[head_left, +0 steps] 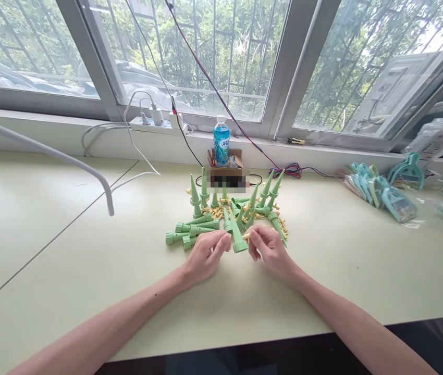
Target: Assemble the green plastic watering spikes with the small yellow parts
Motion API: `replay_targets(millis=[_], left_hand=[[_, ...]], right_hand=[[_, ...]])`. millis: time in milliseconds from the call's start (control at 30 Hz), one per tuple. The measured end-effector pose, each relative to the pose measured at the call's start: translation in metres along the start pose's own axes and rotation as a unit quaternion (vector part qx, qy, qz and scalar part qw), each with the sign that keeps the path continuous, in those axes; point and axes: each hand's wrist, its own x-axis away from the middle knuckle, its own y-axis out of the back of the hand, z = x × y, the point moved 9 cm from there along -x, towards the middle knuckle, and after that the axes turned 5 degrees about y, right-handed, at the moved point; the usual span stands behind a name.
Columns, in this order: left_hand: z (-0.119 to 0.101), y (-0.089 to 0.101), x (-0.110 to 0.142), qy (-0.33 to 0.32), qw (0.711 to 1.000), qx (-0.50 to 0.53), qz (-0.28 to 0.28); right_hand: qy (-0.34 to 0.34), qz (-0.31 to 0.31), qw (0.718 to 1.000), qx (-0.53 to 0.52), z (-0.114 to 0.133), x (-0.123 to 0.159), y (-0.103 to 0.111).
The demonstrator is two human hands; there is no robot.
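Observation:
My left hand [208, 254] is closed in a pinch round a green cone-shaped spike [237, 235] that points up and away from me. My right hand [268, 248] is closed too, pinching a small yellow plastic piece [246, 236] against the spike's wide lower end. Just beyond both hands lies a pile of green spikes [201, 225], some lying flat and some standing upright. Several small yellow pieces [217, 212] are scattered among them on the pale green table [88, 260].
A small cardboard box [227, 167] and a blue drink bottle [221, 140] stand behind the pile by the window sill. A power strip [155, 123] with cables sits on the sill. Teal packaged items [381, 190] lie at the right. A white tube [69, 164] crosses the left.

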Motion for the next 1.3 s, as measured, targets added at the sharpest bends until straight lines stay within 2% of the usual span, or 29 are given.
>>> replay_targets(millis=[133,333,500,700,933,1200,1300], left_hand=[[-0.001,-0.004,0.0,0.013,0.999,-0.025,0.033],[-0.005,-0.005,0.0,-0.019,0.998,-0.06,0.03],[-0.006,-0.011,0.003,-0.035,0.997,-0.054,0.051],[-0.004,-0.014,0.007,-0.057,0.995,-0.067,0.05],[-0.004,-0.011,0.009,-0.072,0.987,-0.146,0.013],[0.006,0.003,0.003,0.002,0.992,-0.111,-0.066],[0.01,0.005,0.002,0.021,0.992,-0.097,-0.079]], right_hand=[[0.005,0.012,0.999,0.036,0.002,-0.001,-0.002],[-0.002,0.017,0.998,0.065,0.001,-0.002,-0.003],[-0.001,0.017,0.997,0.076,0.002,-0.002,-0.004],[-0.025,0.015,0.998,0.062,-0.007,-0.001,-0.004],[-0.055,0.012,0.998,0.013,-0.016,0.0,-0.005],[-0.032,0.004,0.999,0.007,-0.005,-0.002,-0.004],[-0.029,-0.004,0.999,0.016,-0.006,-0.001,-0.002]])
